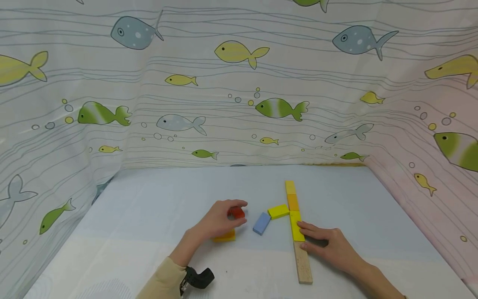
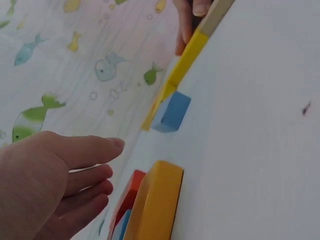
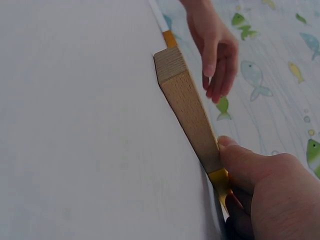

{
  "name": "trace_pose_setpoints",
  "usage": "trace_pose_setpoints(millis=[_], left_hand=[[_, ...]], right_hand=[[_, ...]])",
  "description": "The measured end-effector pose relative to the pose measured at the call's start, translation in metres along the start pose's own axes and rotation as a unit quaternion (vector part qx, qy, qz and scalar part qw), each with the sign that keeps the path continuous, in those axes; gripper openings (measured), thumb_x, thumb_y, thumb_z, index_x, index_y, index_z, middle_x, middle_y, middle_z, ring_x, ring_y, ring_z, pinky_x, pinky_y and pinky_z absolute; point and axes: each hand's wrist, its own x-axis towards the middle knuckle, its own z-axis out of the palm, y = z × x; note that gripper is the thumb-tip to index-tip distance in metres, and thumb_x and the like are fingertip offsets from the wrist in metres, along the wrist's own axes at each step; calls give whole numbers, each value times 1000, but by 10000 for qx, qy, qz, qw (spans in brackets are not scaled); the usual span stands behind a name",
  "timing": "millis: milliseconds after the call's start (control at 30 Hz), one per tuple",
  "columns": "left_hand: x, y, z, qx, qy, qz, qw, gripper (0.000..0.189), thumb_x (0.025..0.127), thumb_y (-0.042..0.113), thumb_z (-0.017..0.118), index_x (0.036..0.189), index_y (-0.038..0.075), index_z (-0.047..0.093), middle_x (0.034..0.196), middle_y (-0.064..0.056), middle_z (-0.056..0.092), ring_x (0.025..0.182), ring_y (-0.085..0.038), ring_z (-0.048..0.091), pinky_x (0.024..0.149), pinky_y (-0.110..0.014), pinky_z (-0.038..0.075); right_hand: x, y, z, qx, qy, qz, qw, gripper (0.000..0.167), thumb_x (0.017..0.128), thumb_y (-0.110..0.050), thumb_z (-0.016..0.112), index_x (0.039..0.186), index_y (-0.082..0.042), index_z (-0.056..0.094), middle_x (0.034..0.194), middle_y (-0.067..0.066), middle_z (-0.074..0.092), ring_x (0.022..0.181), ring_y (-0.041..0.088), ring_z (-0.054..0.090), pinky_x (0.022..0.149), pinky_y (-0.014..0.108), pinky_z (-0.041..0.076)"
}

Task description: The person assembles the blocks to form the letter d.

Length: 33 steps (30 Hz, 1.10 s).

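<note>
A row of blocks runs away from me: a plain wooden block (image 1: 303,265) nearest, a yellow block (image 1: 297,227) beyond it, then an orange block (image 1: 293,202) and a lighter yellow block (image 1: 290,187). My right hand (image 1: 334,249) rests at the row's right side, fingertips touching the yellow block and thumb against the wooden one. My left hand (image 1: 216,220) hovers around a red block (image 1: 237,213), thumb and fingers apart; the left wrist view shows a gap between them and the red block. An orange-yellow block (image 2: 157,205) lies beside the red one.
A blue block (image 1: 262,223) lies between the hands, its corner close to a slanted yellow block (image 1: 278,211) that meets the row. Another blue piece (image 2: 121,227) shows beside the red block. A fish-patterned curtain (image 1: 231,95) surrounds the white table (image 1: 168,187).
</note>
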Motion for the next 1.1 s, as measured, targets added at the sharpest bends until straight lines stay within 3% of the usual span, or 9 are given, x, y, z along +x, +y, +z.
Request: trace_pose_setpoints(millis=[67, 200, 333, 500, 733, 1100], left_hand=[[-5, -6, -5, 20, 148, -102, 9998, 43, 91, 22, 73, 131, 10, 64, 121, -2, 69, 104, -19, 63, 91, -39, 55], [-16, -18, -16, -69, 338, -379, 9987, 43, 90, 19, 74, 131, 11, 64, 125, -3, 68, 114, -24, 64, 97, -42, 54], [-22, -28, -29, -191, 369, -564, 9975, 42, 91, 18, 74, 131, 10, 63, 130, -6, 67, 122, -31, 61, 101, -47, 51], [-24, -39, -40, -264, 288, -847, 9956, 38, 93, 15, 71, 130, 9, 64, 127, -7, 67, 118, -29, 62, 101, -46, 52], [-24, -48, -40, -313, 75, -879, 9956, 36, 93, 14, 70, 128, 7, 64, 122, -6, 69, 111, -24, 64, 99, -42, 53], [-23, -48, -38, -295, 93, -931, 9952, 32, 93, 16, 70, 124, 9, 67, 118, -3, 70, 108, -21, 65, 95, -38, 55]], right_hand=[[0, 0, 0, -1, -10, 11, 10000, 49, 83, -46, 76, 123, -19, 72, 133, -14, 63, 123, 13, 60, 97, 22, 51], [0, 0, 1, 30, -23, 49, 10000, 50, 83, -47, 76, 124, -19, 72, 133, -14, 63, 123, 14, 60, 97, 23, 51], [0, 1, 1, -15, -3, 78, 10000, 49, 83, -47, 76, 123, -20, 73, 132, -15, 63, 123, 13, 60, 97, 23, 51], [0, 2, 1, -33, 26, 20, 10000, 48, 83, -46, 77, 123, -20, 73, 132, -14, 64, 123, 13, 60, 97, 21, 51], [1, 3, 2, -42, 37, -83, 9999, 49, 83, -45, 77, 124, -20, 72, 132, -13, 64, 122, 14, 60, 96, 22, 51], [1, 4, 1, 54, 57, -165, 9998, 48, 83, -43, 78, 124, -19, 72, 132, -12, 64, 122, 14, 61, 97, 15, 47]])
